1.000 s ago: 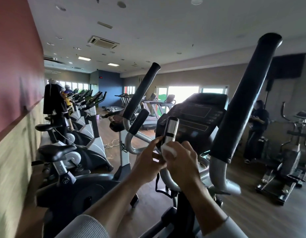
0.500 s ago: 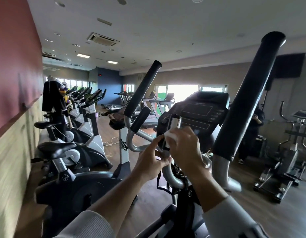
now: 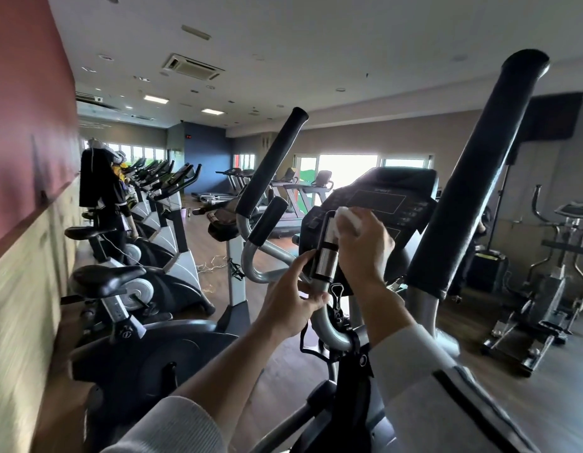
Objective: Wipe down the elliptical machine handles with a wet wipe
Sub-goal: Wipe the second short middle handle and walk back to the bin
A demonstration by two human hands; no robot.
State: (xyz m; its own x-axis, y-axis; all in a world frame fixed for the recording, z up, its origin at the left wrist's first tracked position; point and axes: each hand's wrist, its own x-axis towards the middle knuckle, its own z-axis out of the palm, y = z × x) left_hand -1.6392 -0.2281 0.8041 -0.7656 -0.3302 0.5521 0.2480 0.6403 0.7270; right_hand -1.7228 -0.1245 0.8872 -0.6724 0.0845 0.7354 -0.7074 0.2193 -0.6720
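The elliptical's short inner handle (image 3: 326, 253) with its shiny metal sensor grip rises in front of the black console (image 3: 388, 197). My right hand (image 3: 362, 246) presses a white wet wipe (image 3: 347, 217) against the top of that grip. My left hand (image 3: 290, 299) holds the grey tube just below the metal grip. Two long black padded handles stand up: the left one (image 3: 270, 161) and the right one (image 3: 480, 171), both untouched.
A row of exercise bikes (image 3: 146, 256) lines the left wall. Treadmills (image 3: 283, 191) stand by the far windows. Another elliptical (image 3: 545, 282) stands at the right, and a person in dark clothes (image 3: 480, 243) is partly hidden behind the right handle.
My right hand has slid the wipe upward along the metal grip, from its lower part to its top. My left hand stays on the tube below.
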